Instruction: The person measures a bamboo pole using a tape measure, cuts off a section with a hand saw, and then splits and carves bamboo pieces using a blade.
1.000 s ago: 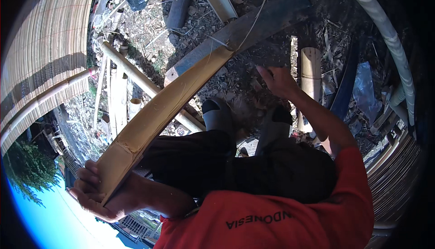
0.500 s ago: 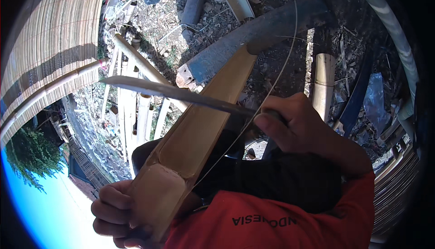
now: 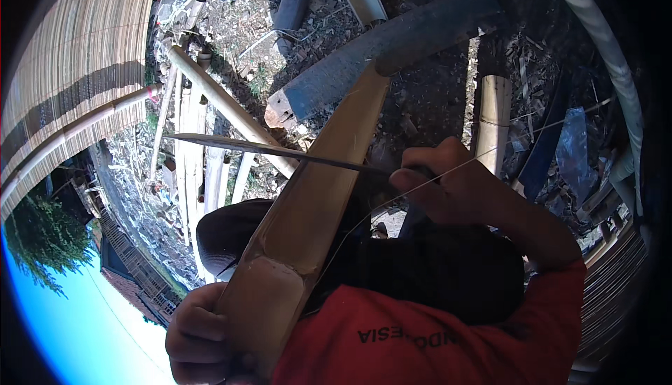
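A split length of bamboo (image 3: 325,175), hollow face up with a node ridge near its lower end, slants from my body toward a dark weathered beam (image 3: 427,28), where its far tip rests. My left hand (image 3: 199,332) grips the near end with fingers curled around its left edge. In my right hand (image 3: 441,182) is the handle of a long-bladed knife (image 3: 245,145). Its blade lies across the bamboo's middle, tip pointing left. A thin pale bamboo sliver (image 3: 553,124) runs across my right hand and down beside the bamboo.
On the left hangs a slatted blind (image 3: 84,42) with a pole along its lower edge. Cut bamboo poles (image 3: 224,101) lie ahead on chip-strewn ground. To the right are a bamboo piece (image 3: 493,115), clear plastic (image 3: 574,143) and a curved pale pole (image 3: 605,42).
The knife has turned so its blade shows edge-on, its tip slightly lower. The sliver has swung from upright over to the right. My left hand and the bamboo's near end have shifted right.
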A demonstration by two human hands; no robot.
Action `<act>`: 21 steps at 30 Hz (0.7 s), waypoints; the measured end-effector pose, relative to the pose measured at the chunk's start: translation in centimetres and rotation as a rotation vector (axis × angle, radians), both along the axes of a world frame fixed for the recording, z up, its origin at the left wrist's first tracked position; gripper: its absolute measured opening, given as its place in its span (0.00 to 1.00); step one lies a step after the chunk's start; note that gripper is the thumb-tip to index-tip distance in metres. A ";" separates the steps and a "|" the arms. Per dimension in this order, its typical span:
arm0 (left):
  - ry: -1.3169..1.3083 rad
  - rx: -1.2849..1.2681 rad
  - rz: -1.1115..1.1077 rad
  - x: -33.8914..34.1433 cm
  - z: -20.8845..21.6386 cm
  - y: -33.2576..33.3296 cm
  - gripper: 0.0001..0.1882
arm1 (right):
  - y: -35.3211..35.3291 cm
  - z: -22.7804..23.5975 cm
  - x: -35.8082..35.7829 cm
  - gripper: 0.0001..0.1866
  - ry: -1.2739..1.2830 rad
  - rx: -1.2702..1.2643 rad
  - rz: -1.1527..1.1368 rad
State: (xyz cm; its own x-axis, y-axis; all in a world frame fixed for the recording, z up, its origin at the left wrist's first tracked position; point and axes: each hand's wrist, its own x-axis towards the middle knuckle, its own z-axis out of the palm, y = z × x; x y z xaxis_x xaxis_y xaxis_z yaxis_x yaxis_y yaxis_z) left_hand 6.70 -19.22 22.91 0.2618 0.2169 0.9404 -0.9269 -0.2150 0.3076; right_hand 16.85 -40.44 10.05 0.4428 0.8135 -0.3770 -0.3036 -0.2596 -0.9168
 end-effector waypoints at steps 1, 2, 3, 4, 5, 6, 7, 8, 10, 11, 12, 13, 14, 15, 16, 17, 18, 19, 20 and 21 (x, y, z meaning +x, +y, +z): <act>0.041 -0.005 0.255 -0.3 -1.5 0.6 0.19 | -0.1 -0.1 -0.1 0.30 -0.104 -0.053 -0.006; 0.073 0.026 0.518 -0.7 -1.2 1.0 0.19 | -0.4 0.6 -0.4 0.30 -0.113 -0.035 -0.003; 0.094 -0.089 0.065 -0.4 -1.0 1.0 0.18 | -1.2 1.2 -0.7 0.31 -0.255 0.038 0.020; 0.083 -0.066 0.080 -0.4 -0.4 1.0 0.18 | -1.5 1.7 -0.5 0.32 -0.400 0.121 0.050; 0.097 -0.023 -0.058 -0.2 0.1 1.1 0.18 | -1.5 2.3 0.1 0.31 -0.430 0.197 0.062; 0.141 -0.033 -0.211 -0.7 -0.2 0.8 0.18 | -1.5 1.5 -0.5 0.31 -0.407 0.170 0.066; 0.061 -0.110 -0.052 -0.1 -0.8 0.1 0.18 | -0.9 -0.2 0.1 0.30 -0.246 -0.035 0.003; 0.068 -0.121 -0.065 -0.5 -0.9 0.1 0.18 | -0.7 -1.2 0.2 0.29 -0.082 -0.238 -0.062; 0.080 -0.123 -0.026 -0.9 -0.9 0.5 0.19 | -1.0 -0.3 0.0 0.29 -0.209 -0.114 -0.039; 0.074 -0.123 -0.026 -0.4 -0.8 0.7 0.19 | -1.2 0.4 -0.7 0.29 -0.315 -0.001 -0.016; 0.022 -0.098 -0.036 0.2 -1.1 0.6 0.19 | -1.7 0.7 -1.3 0.28 -0.410 0.096 0.011; -0.019 -0.067 -0.053 0.2 -0.8 0.3 0.19 | -1.4 -0.7 -1.6 0.29 -0.347 -0.041 -0.048; -0.002 -0.081 -0.062 -0.5 -0.7 0.2 0.19 | -1.1 -3.5 -1.8 0.29 -0.331 -0.055 -0.054; -0.005 -0.073 0.122 -0.8 -0.5 0.2 0.19 | -1.0 -6.9 -1.1 0.29 -0.265 -0.229 -0.123; -0.025 -0.069 0.327 -0.7 -0.9 0.8 0.19 | -0.1 -8.2 0.5 0.28 -0.212 -0.398 -0.175; -0.048 -0.071 0.326 -0.2 -1.1 1.3 0.19 | -0.5 -7.2 -0.7 0.34 -0.201 -0.331 -0.172; -0.045 -0.096 0.140 0.3 -1.8 1.4 0.18 | -1.2 -8.5 -2.6 0.34 -0.398 -0.188 -0.195; -0.001 -0.115 -0.050 -0.6 -1.3 1.7 0.17 | -1.0 -8.3 -3.5 0.34 -0.344 -0.137 -0.198; 0.024 -0.127 -0.058 -1.9 -1.0 2.5 0.17 | -0.7 -8.4 -3.9 0.34 -0.289 -0.085 -0.202; 0.100 -0.103 0.100 -3.1 -0.7 3.2 0.15 | -0.6 -10.0 -3.3 0.34 -0.293 -0.091 -0.212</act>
